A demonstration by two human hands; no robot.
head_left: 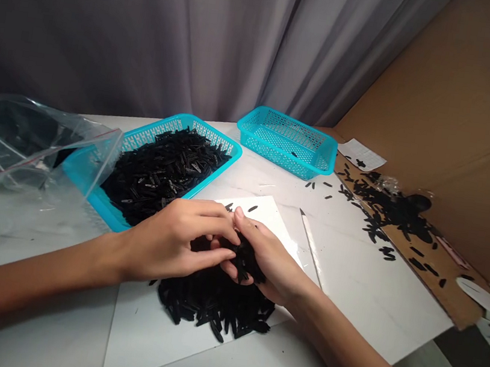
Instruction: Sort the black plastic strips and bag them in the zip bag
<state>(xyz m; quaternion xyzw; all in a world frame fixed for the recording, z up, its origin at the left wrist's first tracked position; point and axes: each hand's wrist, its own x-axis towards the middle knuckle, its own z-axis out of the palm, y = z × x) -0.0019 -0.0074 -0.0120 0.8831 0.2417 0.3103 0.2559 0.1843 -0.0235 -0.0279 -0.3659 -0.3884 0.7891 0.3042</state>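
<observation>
My right hand [273,257] is closed around a bunch of small, flat black hair clips [243,262]. My left hand [182,238] reaches over from the left, its thumb and fingertips bent together on the clips in that same bunch. Just what sits between the left fingertips is partly hidden. Below both hands, a loose pile of black hair clips [213,310] lies on a white sheet [144,345]. A few single clips [253,208] rest on the sheet's far part.
Behind my left hand stands a blue basket [212,188] heaped with black clips. Another blue basket [285,159] farther back has one dark piece inside. A clear plastic bag [40,179] is at left. A white pencil-like stick [312,248] and scattered black pieces [404,215] lie right, beside cardboard [477,119].
</observation>
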